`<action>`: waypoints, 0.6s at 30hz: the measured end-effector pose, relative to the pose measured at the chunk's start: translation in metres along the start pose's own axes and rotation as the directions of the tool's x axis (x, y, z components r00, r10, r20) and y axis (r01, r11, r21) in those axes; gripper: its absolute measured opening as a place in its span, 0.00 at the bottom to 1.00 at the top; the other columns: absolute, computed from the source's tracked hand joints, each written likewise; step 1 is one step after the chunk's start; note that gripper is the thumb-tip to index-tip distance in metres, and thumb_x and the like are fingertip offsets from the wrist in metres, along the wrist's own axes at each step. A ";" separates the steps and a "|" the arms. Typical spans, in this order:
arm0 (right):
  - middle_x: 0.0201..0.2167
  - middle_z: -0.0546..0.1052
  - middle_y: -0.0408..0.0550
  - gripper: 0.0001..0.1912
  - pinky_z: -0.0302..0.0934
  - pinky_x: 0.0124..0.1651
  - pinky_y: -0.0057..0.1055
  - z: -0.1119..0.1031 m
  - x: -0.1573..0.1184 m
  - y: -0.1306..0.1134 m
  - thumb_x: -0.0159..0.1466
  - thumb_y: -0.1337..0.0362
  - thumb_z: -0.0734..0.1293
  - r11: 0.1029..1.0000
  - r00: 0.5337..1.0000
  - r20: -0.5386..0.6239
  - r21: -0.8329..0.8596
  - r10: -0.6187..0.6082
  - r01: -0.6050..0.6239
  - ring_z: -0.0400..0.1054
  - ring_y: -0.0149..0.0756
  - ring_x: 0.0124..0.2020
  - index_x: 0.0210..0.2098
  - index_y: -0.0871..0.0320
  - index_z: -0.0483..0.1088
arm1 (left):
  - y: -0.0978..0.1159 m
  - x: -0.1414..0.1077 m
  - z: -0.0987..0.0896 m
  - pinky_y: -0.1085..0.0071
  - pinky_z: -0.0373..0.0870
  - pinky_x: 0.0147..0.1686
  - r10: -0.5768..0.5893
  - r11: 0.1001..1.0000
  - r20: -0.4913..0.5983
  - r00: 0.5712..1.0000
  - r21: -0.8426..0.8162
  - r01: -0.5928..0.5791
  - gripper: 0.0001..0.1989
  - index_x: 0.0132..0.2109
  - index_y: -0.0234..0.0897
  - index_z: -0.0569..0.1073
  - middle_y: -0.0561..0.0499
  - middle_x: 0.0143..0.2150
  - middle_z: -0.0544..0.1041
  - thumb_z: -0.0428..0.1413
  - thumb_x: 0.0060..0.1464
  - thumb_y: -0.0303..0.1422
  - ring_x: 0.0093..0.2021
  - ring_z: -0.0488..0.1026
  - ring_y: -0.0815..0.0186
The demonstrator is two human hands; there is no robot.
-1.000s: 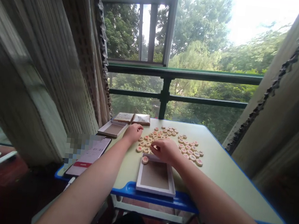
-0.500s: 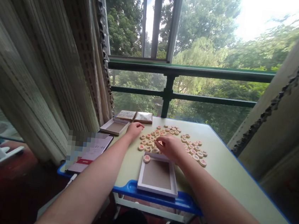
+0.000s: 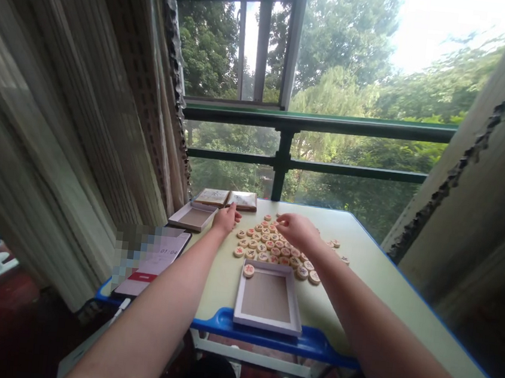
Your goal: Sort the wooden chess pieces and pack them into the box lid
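Many round wooden Chinese chess pieces (image 3: 265,238), marked in red or dark characters, lie spread over the middle of the table. My right hand (image 3: 298,230) is over their far part, with fingers curled down and pressed together. Whatever its fingertips hold, if anything, is hidden. To the left of the pieces is my left hand (image 3: 228,218), its fingers apart and nothing seen in them. A shallow white box tray (image 3: 240,308) lies at the near edge. One piece with a red character (image 3: 248,271) rests in its far left corner.
A second shallow box (image 3: 178,222) lies at the left edge, below two flat packets (image 3: 242,200). A tablet-like device (image 3: 154,263) with a lit screen lies at the near left. Green railing (image 3: 353,126) and curtains stand beyond the table (image 3: 384,311).
My right hand has moved away from me over the pieces, and several on the right have shifted toward the tray. My left hand's fingers have spread slightly. The view has tilted a little.
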State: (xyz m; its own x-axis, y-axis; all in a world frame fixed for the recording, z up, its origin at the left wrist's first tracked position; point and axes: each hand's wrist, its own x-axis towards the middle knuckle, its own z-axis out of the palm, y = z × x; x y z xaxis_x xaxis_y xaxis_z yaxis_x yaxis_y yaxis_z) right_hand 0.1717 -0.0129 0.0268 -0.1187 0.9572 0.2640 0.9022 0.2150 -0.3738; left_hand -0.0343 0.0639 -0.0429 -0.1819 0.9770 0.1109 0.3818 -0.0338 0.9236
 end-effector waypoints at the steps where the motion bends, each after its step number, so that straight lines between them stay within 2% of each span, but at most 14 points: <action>1: 0.36 0.77 0.51 0.14 0.58 0.35 0.28 0.003 0.009 0.002 0.57 0.67 0.61 0.999 0.999 -0.011 -0.013 0.032 -0.032 0.69 0.36 0.34 0.40 0.58 0.75 | 0.000 0.000 0.000 0.75 0.61 0.21 -0.014 1.000 0.007 1.000 -0.017 0.014 0.31 0.30 0.32 0.72 0.46 0.28 0.74 0.36 0.53 0.54 0.21 0.66 0.71; 4: 0.41 0.76 0.52 0.16 0.59 0.39 0.28 0.013 0.034 0.003 0.58 0.70 0.59 0.994 0.997 0.014 -0.078 0.075 -0.074 0.69 0.37 0.40 0.42 0.58 0.73 | 0.003 -0.002 0.000 0.76 0.61 0.20 -0.037 0.998 0.017 0.999 -0.048 0.038 0.31 0.29 0.32 0.71 0.46 0.27 0.74 0.37 0.52 0.54 0.21 0.65 0.72; 7: 0.40 0.76 0.54 0.14 0.60 0.38 0.30 0.021 0.053 -0.001 0.56 0.70 0.62 0.986 0.991 0.076 -0.133 0.110 -0.100 0.70 0.39 0.39 0.40 0.58 0.74 | 0.007 -0.005 -0.001 0.76 0.60 0.19 -0.044 0.998 0.013 0.999 -0.055 0.044 0.30 0.28 0.32 0.71 0.46 0.27 0.73 0.39 0.52 0.54 0.21 0.65 0.72; 10: 0.43 0.74 0.58 0.14 0.61 0.38 0.33 0.025 0.068 -0.007 0.55 0.71 0.65 0.976 0.989 0.072 -0.187 0.129 -0.114 0.68 0.45 0.43 0.40 0.58 0.74 | 0.011 -0.009 -0.003 0.76 0.60 0.19 -0.038 0.997 0.020 0.999 -0.066 0.039 0.28 0.28 0.32 0.70 0.47 0.26 0.73 0.40 0.54 0.51 0.20 0.64 0.73; 13: 0.47 0.72 0.58 0.16 0.59 0.43 0.36 0.029 0.076 -0.012 0.55 0.71 0.64 0.968 0.993 0.049 -0.234 0.107 -0.092 0.62 0.48 0.51 0.43 0.57 0.73 | 0.012 -0.009 -0.003 0.76 0.60 0.19 -0.050 0.994 0.019 0.999 -0.099 0.052 0.26 0.27 0.32 0.70 0.48 0.25 0.72 0.41 0.54 0.49 0.18 0.63 0.74; 18: 0.45 0.72 0.60 0.15 0.57 0.46 0.39 0.042 0.074 -0.015 0.60 0.67 0.59 0.952 0.993 0.066 -0.296 0.098 -0.074 0.59 0.50 0.52 0.44 0.60 0.72 | 0.009 -0.006 0.001 0.76 0.58 0.17 -0.058 0.981 0.010 0.998 -0.186 0.059 0.25 0.24 0.32 0.69 0.50 0.20 0.69 0.41 0.56 0.46 0.16 0.61 0.74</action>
State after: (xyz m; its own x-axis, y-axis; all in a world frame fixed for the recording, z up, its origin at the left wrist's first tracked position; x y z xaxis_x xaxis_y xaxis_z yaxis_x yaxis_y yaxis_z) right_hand 0.1315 0.0628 0.0143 -0.0569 0.9843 0.1668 0.9907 0.0764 -0.1127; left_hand -0.0294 0.0582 -0.0357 -0.1944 0.9795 0.0537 0.1951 -0.0151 0.9807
